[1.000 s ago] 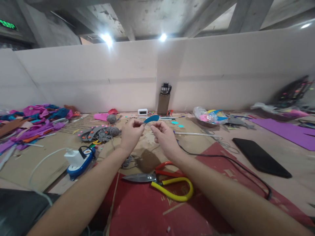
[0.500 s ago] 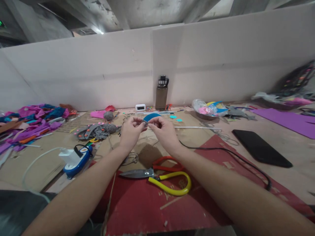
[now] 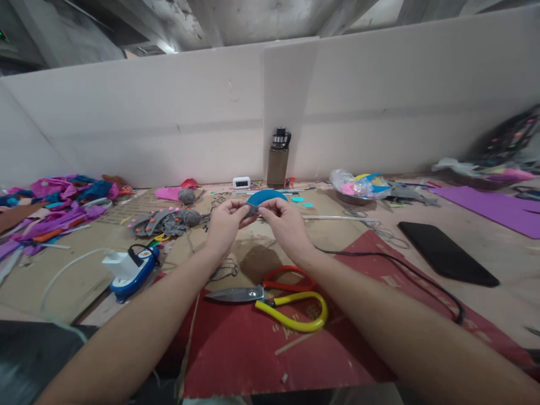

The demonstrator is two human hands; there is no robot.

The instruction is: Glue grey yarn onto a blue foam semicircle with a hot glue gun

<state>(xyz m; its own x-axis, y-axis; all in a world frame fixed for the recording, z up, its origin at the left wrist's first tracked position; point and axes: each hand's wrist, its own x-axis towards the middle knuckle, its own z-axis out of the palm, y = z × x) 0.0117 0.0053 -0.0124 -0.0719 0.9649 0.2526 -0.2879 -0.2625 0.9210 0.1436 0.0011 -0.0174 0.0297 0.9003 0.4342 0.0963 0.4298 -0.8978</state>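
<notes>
Flat, rather dim light falls from above, with a small white glare at the ceiling [image 3: 270,19], a soft dark shadow [image 3: 258,263] beneath the hands [image 3: 224,229], greyer shading down the pale partition [image 3: 126,124], and wide-lens stretching of the slightly soft forearms [image 3: 388,304].

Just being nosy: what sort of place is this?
Probably a craft workshop: scissors lie on red cardboard, colourful scraps are heaped at left, and the left hand and right hand hold a blue piece.
</notes>
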